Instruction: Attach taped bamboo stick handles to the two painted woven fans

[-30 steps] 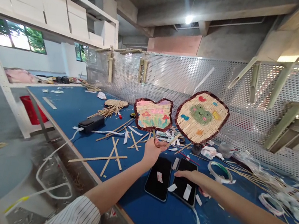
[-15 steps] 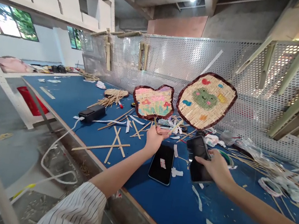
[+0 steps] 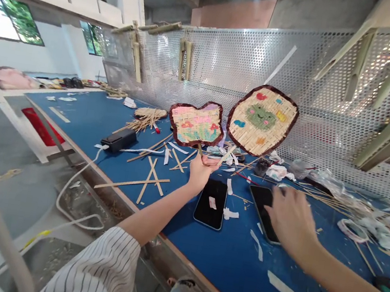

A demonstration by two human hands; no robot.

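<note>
My left hand (image 3: 201, 171) is closed around the thin handles of two woven hand fans, holding them upright over the table. One is a butterfly-like fan (image 3: 196, 125) with pink, red and green painting. The other is a larger rounded fan (image 3: 261, 119) with a green frog face. Both have dark brown edging. A dark phone (image 3: 262, 208) lies on the blue table, its right side partly covered by my right hand (image 3: 292, 220). That hand is above the phone, thumb apart from the motion-blurred fingers. Another phone (image 3: 209, 213) with a paper scrap on it lies below my left hand.
Bamboo strips (image 3: 152, 183), paper scraps and a black power adapter (image 3: 119, 139) with a white cable lie on the blue table (image 3: 206, 261). A perforated metal panel (image 3: 222, 66) stands behind. Plastic wrapping (image 3: 337, 181) and more strips lie to the right.
The phone in my right hand has come down onto the table, and that hand's grip has loosened. My left hand still holds both fans. The view has tilted slightly downward.
</note>
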